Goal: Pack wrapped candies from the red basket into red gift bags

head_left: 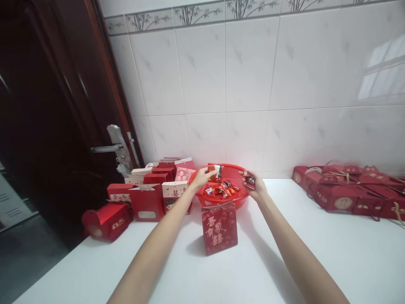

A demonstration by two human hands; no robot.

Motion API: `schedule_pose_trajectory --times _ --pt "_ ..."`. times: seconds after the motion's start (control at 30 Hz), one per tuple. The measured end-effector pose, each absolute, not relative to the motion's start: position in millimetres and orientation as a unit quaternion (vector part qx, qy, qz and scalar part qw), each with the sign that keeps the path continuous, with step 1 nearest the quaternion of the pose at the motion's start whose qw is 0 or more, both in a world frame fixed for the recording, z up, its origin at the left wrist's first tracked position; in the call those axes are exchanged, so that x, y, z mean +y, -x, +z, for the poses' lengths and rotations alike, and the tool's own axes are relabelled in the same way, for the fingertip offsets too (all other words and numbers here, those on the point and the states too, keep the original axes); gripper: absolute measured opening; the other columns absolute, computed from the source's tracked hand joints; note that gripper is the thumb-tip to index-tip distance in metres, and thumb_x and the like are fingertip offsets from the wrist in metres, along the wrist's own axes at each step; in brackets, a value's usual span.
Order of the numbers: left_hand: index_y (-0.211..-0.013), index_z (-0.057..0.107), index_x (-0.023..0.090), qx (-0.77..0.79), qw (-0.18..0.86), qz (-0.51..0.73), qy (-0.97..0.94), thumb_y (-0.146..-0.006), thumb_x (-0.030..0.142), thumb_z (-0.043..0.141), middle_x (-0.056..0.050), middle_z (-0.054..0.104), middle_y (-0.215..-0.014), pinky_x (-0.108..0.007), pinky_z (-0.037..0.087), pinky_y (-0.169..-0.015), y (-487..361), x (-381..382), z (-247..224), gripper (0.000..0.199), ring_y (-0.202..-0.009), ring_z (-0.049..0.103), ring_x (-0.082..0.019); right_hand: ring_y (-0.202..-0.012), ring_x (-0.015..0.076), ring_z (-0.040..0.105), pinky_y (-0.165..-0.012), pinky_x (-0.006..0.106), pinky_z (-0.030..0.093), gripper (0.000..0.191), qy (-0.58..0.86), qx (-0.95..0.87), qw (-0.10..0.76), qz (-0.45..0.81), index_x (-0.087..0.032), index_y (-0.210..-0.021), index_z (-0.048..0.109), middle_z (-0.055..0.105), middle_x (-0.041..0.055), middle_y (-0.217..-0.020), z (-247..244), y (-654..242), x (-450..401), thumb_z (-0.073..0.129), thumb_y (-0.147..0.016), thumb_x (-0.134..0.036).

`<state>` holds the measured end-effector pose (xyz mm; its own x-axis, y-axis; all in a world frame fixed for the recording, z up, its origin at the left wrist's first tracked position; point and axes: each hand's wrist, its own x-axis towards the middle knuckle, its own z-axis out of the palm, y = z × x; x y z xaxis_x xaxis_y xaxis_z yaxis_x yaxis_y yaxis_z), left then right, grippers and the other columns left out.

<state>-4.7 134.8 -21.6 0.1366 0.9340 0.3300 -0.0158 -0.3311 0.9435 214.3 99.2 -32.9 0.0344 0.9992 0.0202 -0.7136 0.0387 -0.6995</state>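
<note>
Two bare forearms [160, 240] extend over a smooth white tabletop [253, 270]. Between them stands an upright dark-red card box [220, 230] with pale printed characters; take it as dial centre, 12 o'clock toward the wall. Its central position apparently keeps it accessible to both hands. At 9 o'clock: a glossy red domed card box [109, 221]. At 12 o'clock, just behind: a round red perforated plastic basket [232, 173], containing small shiny wrapped sweets [221, 190]; its shallow rim likely eases reaching in. Left hand [202, 178], 11 o'clock: pinches a flat white-and-red packet [217, 169] above the basket. Right hand [257, 188], 1 o'clock: fingers closed around dark glossy wrapped pieces [249, 180] at the rim. Grouped red and cream card boxes [147, 202] stand at 10 o'clock; maroon card boxes [344, 196] lie clustered toward 3 o'clock. Beyond: glazed white marbled wall tiles [247, 71].
</note>
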Motion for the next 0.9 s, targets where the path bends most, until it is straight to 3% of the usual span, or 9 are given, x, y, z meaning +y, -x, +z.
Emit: schedule_pose_trajectory --times 0.43,0.67,0.9 --pt "-0.069 0.064 0.016 0.39 0.386 0.651 -0.525 -0.061 0.053 0.084 -0.001 0.066 -0.065 -0.03 0.048 -0.072 32 86 -25 0.043 -0.072 0.063 -0.018 -0.038 0.0054 0.049 -0.032 0.012 0.039 0.018 0.287 -0.23 0.658 0.657 -0.017 -0.062 0.056 0.07 0.0035 -0.061 -36 -218 42 0.068 -0.071 -0.007" --pt "-0.079 0.065 0.016 0.371 0.418 0.671 -0.487 -0.06 0.053 0.083 -0.004 0.072 -0.076 -0.032 0.054 -0.077 31 67 -14 0.045 -0.08 0.069 -0.02 -0.04 0.0069 0.052 -0.034 0.014 0.042 0.015 0.285 -0.23 0.659 0.657 -0.018 -0.066 0.057 0.071 0.003 -0.063 -39 -222 25 0.068 -0.074 -0.011" --pt "-0.081 0.061 0.018 0.39 0.423 0.673 -0.465 -0.068 0.038 0.078 -0.005 0.072 -0.083 -0.032 0.056 -0.07 27 51 -14 0.029 -0.073 0.07 -0.019 -0.042 0.0087 0.054 -0.036 0.017 0.047 0.014 0.287 -0.222 0.667 0.651 -0.018 -0.066 0.057 0.072 0.0055 -0.066 -41 -228 11 0.065 -0.074 -0.01"
